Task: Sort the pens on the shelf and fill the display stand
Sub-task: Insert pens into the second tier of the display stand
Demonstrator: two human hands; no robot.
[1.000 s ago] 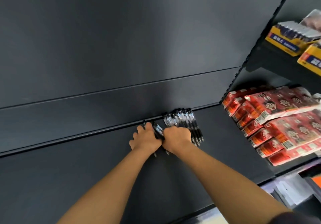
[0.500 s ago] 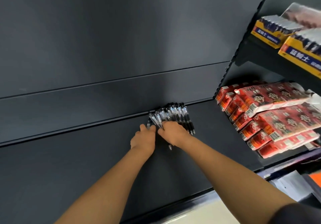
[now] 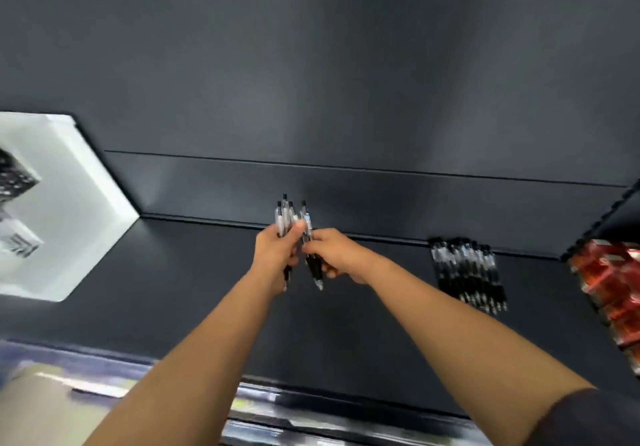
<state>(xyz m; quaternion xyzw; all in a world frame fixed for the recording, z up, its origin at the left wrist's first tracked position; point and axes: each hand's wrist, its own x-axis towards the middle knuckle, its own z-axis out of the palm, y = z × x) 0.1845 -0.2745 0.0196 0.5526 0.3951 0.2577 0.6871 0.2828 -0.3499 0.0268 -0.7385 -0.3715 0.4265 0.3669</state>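
Two bare hands meet above a dark shelf [image 3: 194, 293]. The left hand [image 3: 273, 255] curls around a small bundle of pens [image 3: 284, 217], held upright. The right hand [image 3: 337, 255] pinches a single pen [image 3: 313, 265] just beside the bundle. To the right, a row of pens [image 3: 465, 272] lies flat on the shelf, near blurred red packets [image 3: 609, 289]. A white box [image 3: 62, 210] stands far left.
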